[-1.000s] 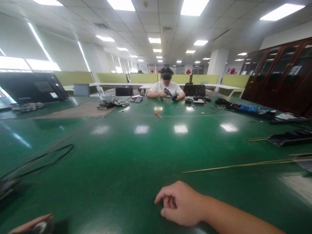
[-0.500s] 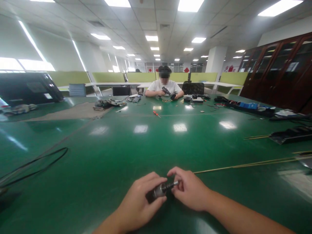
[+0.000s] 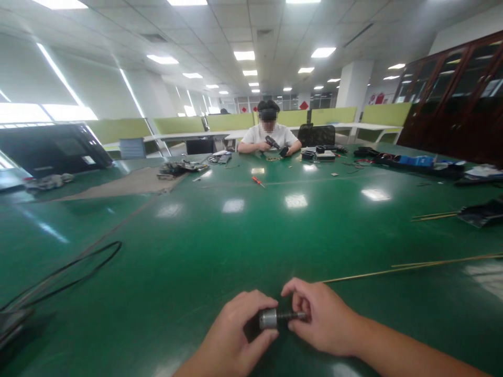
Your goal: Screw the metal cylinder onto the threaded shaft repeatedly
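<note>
My left hand [image 3: 236,327] is closed around a short metal cylinder [image 3: 269,318], with the thumb below and the fingers above. A thin dark ribbed shaft, seemingly threaded or spring-wound, sticks out of the cylinder to the right and ends in a bright tip. Curled at that tip is my right hand [image 3: 324,317], its thumb and lower fingers pinching the end while the index finger arches above it. The part lies nearly level just over the green table [image 3: 220,256]. The cylinder's left end is hidden in my left palm, and its exact kind is unclear.
Thin brass-coloured rods [image 3: 365,273] lie to the right of my right hand. A black cable loop [image 3: 100,262] is at the left. Across the table a person [image 3: 269,136] holds a dark power tool [image 3: 272,141]. A red screwdriver [image 3: 257,180] lies midway.
The shaft, which tilted upward to the right, now lies closer to level. Both hands appear slightly further right and lower, and the whole view has also shifted. The hold on the part stays.
</note>
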`<state>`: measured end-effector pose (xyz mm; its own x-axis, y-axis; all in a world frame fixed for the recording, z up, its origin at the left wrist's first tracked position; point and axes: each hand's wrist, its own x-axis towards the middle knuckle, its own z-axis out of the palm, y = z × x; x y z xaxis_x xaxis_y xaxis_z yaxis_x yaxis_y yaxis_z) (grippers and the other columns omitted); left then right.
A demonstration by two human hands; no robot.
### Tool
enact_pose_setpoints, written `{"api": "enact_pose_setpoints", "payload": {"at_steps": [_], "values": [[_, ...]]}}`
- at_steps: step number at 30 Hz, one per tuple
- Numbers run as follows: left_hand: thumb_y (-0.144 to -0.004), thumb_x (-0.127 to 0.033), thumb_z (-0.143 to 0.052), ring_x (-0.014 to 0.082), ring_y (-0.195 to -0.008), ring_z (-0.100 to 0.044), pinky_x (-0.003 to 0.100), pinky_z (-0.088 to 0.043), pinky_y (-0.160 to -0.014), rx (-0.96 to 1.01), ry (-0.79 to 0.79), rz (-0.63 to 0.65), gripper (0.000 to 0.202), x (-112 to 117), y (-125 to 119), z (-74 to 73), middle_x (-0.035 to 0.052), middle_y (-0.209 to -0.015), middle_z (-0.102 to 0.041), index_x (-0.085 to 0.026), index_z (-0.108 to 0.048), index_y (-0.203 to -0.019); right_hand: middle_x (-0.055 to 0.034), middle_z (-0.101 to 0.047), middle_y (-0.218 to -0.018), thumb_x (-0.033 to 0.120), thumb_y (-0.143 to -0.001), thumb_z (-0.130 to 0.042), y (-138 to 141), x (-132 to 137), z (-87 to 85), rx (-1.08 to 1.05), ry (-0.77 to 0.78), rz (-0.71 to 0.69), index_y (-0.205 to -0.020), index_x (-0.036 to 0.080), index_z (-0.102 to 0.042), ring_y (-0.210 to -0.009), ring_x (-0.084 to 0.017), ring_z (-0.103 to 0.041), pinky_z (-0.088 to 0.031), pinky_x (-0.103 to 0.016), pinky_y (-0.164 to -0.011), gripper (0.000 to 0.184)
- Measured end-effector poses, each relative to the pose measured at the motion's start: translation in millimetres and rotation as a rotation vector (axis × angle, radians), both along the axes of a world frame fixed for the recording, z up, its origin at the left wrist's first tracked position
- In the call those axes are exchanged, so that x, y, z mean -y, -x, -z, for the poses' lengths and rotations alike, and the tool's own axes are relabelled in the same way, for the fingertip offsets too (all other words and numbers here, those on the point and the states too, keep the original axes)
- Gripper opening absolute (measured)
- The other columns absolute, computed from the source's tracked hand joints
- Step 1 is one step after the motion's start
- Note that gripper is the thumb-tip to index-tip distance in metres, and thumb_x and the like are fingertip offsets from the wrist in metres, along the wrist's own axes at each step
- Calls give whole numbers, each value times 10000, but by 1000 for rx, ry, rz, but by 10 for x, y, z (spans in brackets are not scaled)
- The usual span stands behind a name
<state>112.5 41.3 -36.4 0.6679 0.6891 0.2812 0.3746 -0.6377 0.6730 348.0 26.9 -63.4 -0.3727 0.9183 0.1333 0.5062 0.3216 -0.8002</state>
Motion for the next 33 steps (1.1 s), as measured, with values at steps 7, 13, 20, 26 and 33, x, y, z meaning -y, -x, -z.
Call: {"api": "enact_pose_setpoints", "payload": {"at_steps": [7, 13, 20, 26, 33], "values": [[-917, -209, -652, 199, -936, -667, 303, -506, -829, 68, 33, 23, 250, -44, -21, -7, 24, -1035, -715, -265, -647, -1160, 71, -619, -711, 190, -713, -737, 15, 23, -61, -7, 1, -4, -1053, 257, -671, -597, -115, -560, -369, -218, -582, 353], [-881, -205, -713, 205, -961, -694, 307, -527, -873, 117, 14, -96, 271, -22, 10, 52, 30, -1054, -735, -265, -665, -1141, 46, -636, -718, 225, -780, -714, 5, 28, -80, -26, 27, -25, -1046, 252, -692, -611, -127, -562, -373, -225, -589, 269], [-877, -226, -731, 231, -1034, -697, 348, -536, -931, 85, -4, -102, 307, -69, 23, 127, 46, -1120, -743, -279, -666, -1172, 67, -601, -697, 178, -761, -726, 11, 22, -79, -71, 32, 14, -1153, 262, -653, -584, -112, -529, -349, -218, -563, 408], [-873, -237, -740, 229, -1010, -708, 343, -551, -909, 83, -28, -95, 304, -62, 14, 124, 39, -1098, -753, -284, -670, -1164, 68, -585, -708, 144, -765, -723, 20, 24, -4, -190, 39, 9, -1102, 241, -649, -589, -104, -526, -370, -207, -565, 358], [-861, -250, -752, 245, -1007, -711, 363, -558, -910, 62, -42, -156, 300, -40, 5, 137, 49, -1093, -759, -275, -685, -1153, 46, -617, -699, 169, -797, -709, 33, 38, -70, -201, 71, -17, -1019, 226, -694, -586, -115, -542, -388, -209, -561, 230]]}}
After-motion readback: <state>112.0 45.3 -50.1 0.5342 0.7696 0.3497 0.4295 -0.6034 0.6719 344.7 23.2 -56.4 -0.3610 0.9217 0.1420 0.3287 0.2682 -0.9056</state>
